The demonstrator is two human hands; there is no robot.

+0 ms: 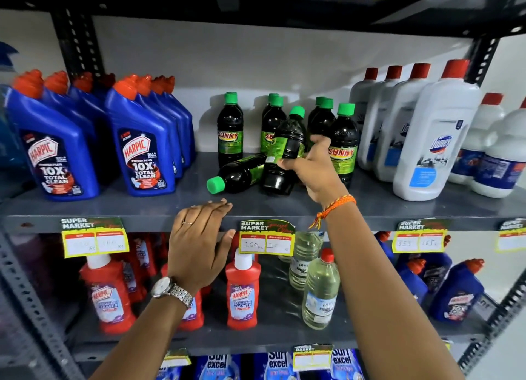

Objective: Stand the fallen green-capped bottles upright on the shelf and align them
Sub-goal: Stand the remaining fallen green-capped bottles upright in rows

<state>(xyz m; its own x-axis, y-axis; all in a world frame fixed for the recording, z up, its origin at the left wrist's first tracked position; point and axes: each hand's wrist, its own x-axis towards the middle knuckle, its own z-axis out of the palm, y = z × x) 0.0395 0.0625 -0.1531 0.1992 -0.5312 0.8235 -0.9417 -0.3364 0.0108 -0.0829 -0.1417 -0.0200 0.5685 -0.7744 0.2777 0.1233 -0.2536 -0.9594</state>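
Now right hand (308, 170) gripping tilted bottle (284, 151)

Dark, near-black Sunny bottles (230, 131) carry bright green caps (231, 97) and green labels lettered yellow and red. Blue Harpic bottles (54, 151) wear orange-red caps; white Domex bottles (432, 140) have red caps and blue labels. The shelf (142, 208) is grey, its price tags (266, 237) yellow, red and dark green. An orange thread bracelet (337, 206) and a silver watch (170, 291) show at the wrists.

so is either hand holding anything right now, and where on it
The right hand grips a tilted dark green-capped plastic bottle around its labelled middle. The left hand holds nothing.
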